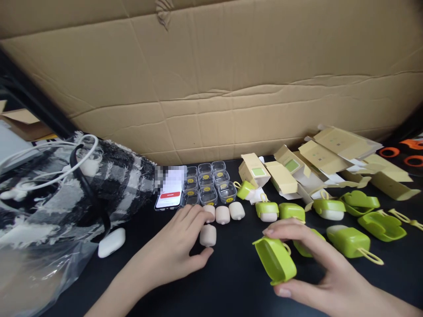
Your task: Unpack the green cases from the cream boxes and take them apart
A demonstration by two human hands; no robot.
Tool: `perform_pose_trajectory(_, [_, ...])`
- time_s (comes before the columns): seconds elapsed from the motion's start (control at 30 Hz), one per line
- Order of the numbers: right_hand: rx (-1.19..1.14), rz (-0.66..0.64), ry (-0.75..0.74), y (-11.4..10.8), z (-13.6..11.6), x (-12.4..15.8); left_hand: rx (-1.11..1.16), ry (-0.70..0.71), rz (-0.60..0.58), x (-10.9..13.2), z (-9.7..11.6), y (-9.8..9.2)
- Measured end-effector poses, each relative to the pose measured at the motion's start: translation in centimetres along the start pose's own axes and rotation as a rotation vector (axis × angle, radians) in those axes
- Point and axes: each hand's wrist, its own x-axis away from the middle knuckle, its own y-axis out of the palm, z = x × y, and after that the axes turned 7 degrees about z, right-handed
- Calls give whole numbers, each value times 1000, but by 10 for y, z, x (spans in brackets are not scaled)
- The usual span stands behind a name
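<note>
My right hand (pixel 317 259) grips a hollow green case shell (pixel 276 259) by its edges, thumb below and fingers above, its open side turned to the left. My left hand (pixel 180 237) is spread over the black table, with a small beige barrel-shaped piece (pixel 208 235) between its thumb and fingers. Whether it touches that piece I cannot tell. Behind the fingertips stand similar pieces: a pink one (pixel 222 215) and a cream one (pixel 237 211), plus one partly covered by the fingers. Several green cases, such as one with a cord loop (pixel 352 242), lie right of the right hand.
Clear lidded boxes (pixel 207 193) with yellow stickers stand in rows beside a phone (pixel 171 187). Opened cardboard boxes (pixel 325 154) pile up at the back right, near orange-handled scissors (pixel 390 152). On the left are a white case (pixel 112 242) and plaid fabric (pixel 122 180). Cardboard (pixel 214 88) walls the back.
</note>
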Motion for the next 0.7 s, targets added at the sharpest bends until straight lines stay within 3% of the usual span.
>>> perform_pose_trajectory(0.1, [-2,-15,-15,7,2,1,272,-56,12,3,15,9])
perform_pose_trajectory(0.23, [-62,-124,-38,18,2,2,712,-234,-197,7,36,41])
perform_pose_trajectory(0.3, [-116,-188,-24,21,0,2,960,-324,-184,8,40,59])
perform_pose_trajectory(0.43, [-273,-252,116,19,-3,1,1287,-493,-36,9,35,80])
perform_pose_trajectory(0.53, [-397,-213,274,18,-1,-1,1371,-511,23,8,31,82])
perform_pose_trajectory(0.7, [-551,-269,515,25,0,0,1187,-435,-34,8,33,76])
